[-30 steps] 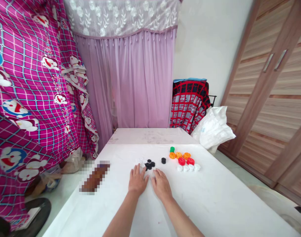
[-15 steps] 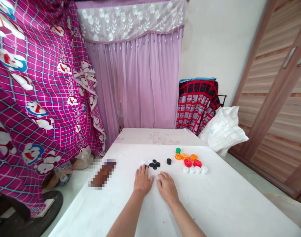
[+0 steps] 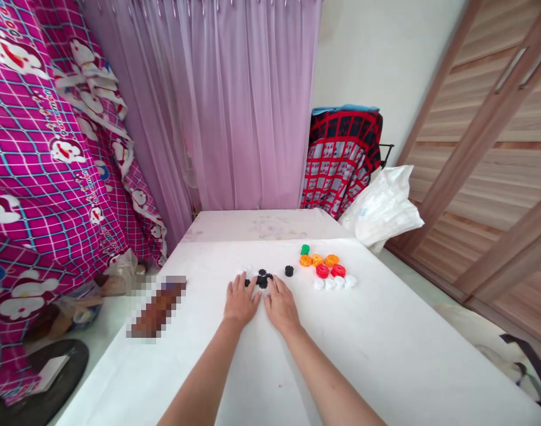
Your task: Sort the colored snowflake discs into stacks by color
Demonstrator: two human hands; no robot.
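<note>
My left hand (image 3: 242, 300) lies over the white table with its fingers stretched out, the fingertips by a small black disc and partly hiding white discs (image 3: 248, 271). Beside it, my right hand (image 3: 281, 303) is also open, its fingertips at the right edge of a cluster of black scalloped discs (image 3: 262, 280). Whether those fingers press on the discs, I cannot tell. Just right of the cluster stands a lone black piece (image 3: 289, 270), which looks like a short stack.
Farther right are a green piece (image 3: 304, 249), orange discs (image 3: 317, 260), two red discs (image 3: 322, 271) and a row of white discs (image 3: 335, 283). A pixelated brown object (image 3: 157, 310) lies at the table's left edge. A white bag (image 3: 381, 207) leans beyond the right corner.
The view has tilted down and turned slightly right. My right hand has moved forward, its fingertips now at the black cluster. My left hand stays near the left-hand black disc.
</note>
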